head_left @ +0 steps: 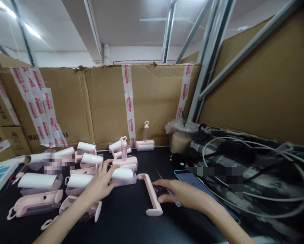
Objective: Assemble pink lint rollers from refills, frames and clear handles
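My left hand (103,181) has its thumb and index finger on either side of the near end of a white paper roll (123,173), which lies in a clear pinkish case. Directly behind it is a pink lint roller (126,162) with an upright clear handle and a heart-shaped loop. My right hand (177,193) is closed on a clear plastic cover (176,200), partly hidden by the fingers. Against its fingertips stands a pink bracket-shaped frame (152,193), with no roll in it.
Several white rolls (37,180) in clear cases and pink folded lint rollers (37,202) crowd the left side. Another lint roller (145,145) stands at the back. On the right are a phone (189,179), a drink cup (182,139) and a coiled white cable (256,198). Cardboard (108,101) walls the back.
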Tool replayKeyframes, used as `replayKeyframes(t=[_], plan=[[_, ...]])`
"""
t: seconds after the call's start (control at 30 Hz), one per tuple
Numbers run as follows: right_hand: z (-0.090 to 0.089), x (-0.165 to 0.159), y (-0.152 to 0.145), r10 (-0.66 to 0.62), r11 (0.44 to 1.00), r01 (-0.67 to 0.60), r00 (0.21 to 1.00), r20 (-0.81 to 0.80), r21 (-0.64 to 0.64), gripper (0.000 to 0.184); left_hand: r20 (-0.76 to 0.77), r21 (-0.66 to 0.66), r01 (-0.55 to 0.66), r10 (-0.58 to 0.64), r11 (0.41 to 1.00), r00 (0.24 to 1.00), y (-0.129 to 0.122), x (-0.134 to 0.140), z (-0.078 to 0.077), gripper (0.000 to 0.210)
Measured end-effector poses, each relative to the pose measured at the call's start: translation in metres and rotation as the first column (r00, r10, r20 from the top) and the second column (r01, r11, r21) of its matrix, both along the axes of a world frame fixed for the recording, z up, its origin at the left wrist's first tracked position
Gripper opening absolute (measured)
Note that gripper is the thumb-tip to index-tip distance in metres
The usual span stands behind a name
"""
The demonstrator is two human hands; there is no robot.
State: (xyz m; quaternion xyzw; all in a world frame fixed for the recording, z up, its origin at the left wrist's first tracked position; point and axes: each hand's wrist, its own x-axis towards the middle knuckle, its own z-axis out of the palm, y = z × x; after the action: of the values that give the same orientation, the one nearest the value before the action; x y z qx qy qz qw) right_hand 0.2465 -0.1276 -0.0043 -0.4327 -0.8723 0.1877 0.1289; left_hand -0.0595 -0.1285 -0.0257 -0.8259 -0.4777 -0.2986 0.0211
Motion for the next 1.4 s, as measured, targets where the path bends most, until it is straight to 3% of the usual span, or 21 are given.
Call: replayKeyframes(t=[0.07, 0.13, 0.17, 0.23, 0.3, 0.33, 0.4, 0.47, 0.5, 0.57, 0.63, 0.73, 0.8, 0.87, 0.93, 1.03, 1.13, 1.27, 1.4], plan=[[0.000, 0.001, 0.001, -0.006, 0.999, 0.008, 0.999, 0.049, -0.042, 0.049, -0.042, 0.073, -0.037, 0.040, 0.997, 0.998, 0.000, 0.000, 0.002, 0.060], [0.004, 0.002, -0.001, -0.028, 1.000, 0.029, 0.994, 0.108, -0.005, 0.040, -0.048, 0.166, -0.044, 0.053, 0.985, 0.997, -0.004, 0.003, 0.007, 0.069], [0.007, 0.002, -0.003, -0.038, 0.999, 0.034, 0.993, 0.112, 0.038, 0.034, -0.036, 0.214, -0.046, 0.055, 0.976, 0.998, -0.008, 0.006, 0.010, 0.066], [0.014, 0.002, -0.011, -0.029, 0.993, 0.025, 0.999, 0.033, 0.115, 0.025, -0.023, 0.247, -0.023, 0.030, 0.969, 0.999, -0.019, 0.014, 0.018, 0.041], [0.022, 0.000, -0.022, -0.001, 0.987, 0.023, 0.990, -0.141, 0.158, 0.022, -0.025, 0.148, 0.050, -0.047, 0.988, 0.999, -0.032, 0.025, 0.025, 0.015], [0.024, -0.004, -0.028, 0.018, 0.983, 0.025, 0.973, -0.230, 0.180, 0.022, -0.015, 0.064, 0.107, -0.106, 0.992, 0.994, -0.039, 0.032, 0.028, 0.012], [0.025, -0.016, -0.039, 0.074, 0.966, 0.019, 0.935, -0.348, 0.257, 0.024, 0.100, -0.061, 0.224, -0.217, 0.973, 0.971, -0.051, 0.047, 0.031, 0.028], [0.021, -0.031, -0.047, 0.147, 0.928, 0.002, 0.916, -0.373, 0.372, 0.024, 0.273, -0.093, 0.333, -0.297, 0.938, 0.915, -0.058, 0.061, 0.031, 0.053], [0.019, -0.038, -0.050, 0.170, 0.905, 0.002, 0.915, -0.365, 0.426, 0.022, 0.358, -0.096, 0.385, -0.329, 0.918, 0.874, -0.060, 0.067, 0.030, 0.055], [0.016, -0.047, -0.054, 0.179, 0.875, 0.005, 0.926, -0.333, 0.485, 0.018, 0.474, -0.095, 0.466, -0.372, 0.880, 0.798, -0.060, 0.073, 0.028, 0.041], [0.017, -0.048, -0.056, 0.167, 0.886, 0.011, 0.926, -0.339, 0.464, 0.014, 0.488, -0.078, 0.471, -0.378, 0.879, 0.787, -0.060, 0.074, 0.026, 0.027], [0.024, -0.041, -0.059, 0.147, 0.938, 0.054, 0.831, -0.536, 0.341, 0.016, 0.292, 0.096, 0.329, -0.343, 0.939, 0.893, -0.061, 0.072, 0.024, 0.018], [0.028, -0.039, -0.063, 0.132, 0.964, 0.060, 0.740, -0.660, 0.260, 0.024, 0.056, 0.290, 0.241, -0.268, 0.926, 0.962, -0.064, 0.073, 0.022, 0.014], [0.028, -0.044, -0.067, 0.121, 0.973, 0.038, 0.750, -0.650, 0.226, 0.032, -0.143, 0.429, 0.198, -0.151, 0.881, 0.978, -0.065, 0.076, 0.019, 0.012], [0.023, -0.054, -0.070, 0.068, 0.971, 0.072, 0.832, -0.550, 0.229, 0.034, -0.218, 0.479, 0.148, -0.046, 0.865, 0.975, -0.065, 0.080, 0.014, 0.011], [0.013, -0.068, -0.067, 0.015, 0.954, 0.123, 0.891, -0.454, 0.273, 0.027, -0.266, 0.428, 0.093, 0.027, 0.899, 0.963, -0.061, 0.078, 0.009, 0.012], [0.007, -0.076, -0.061, 0.138, 0.934, 0.046, 0.869, -0.475, 0.355, 0.014, -0.351, 0.321, 0.075, 0.046, 0.944, 0.935, -0.059, 0.073, 0.012, 0.003], [0.011, -0.076, -0.052, 0.314, 0.866, -0.047, 0.826, -0.468, 0.498, 0.014, -0.416, 0.177, 0.038, 0.040, 0.983, 0.909, -0.058, 0.069, 0.027, 0.012], [0.018, -0.074, -0.050, 0.388, 0.828, -0.102, 0.814, -0.432, 0.552, 0.019, -0.438, 0.061, 0.014, 0.014, 0.998, 0.899, -0.060, 0.071, 0.042, 0.016]])
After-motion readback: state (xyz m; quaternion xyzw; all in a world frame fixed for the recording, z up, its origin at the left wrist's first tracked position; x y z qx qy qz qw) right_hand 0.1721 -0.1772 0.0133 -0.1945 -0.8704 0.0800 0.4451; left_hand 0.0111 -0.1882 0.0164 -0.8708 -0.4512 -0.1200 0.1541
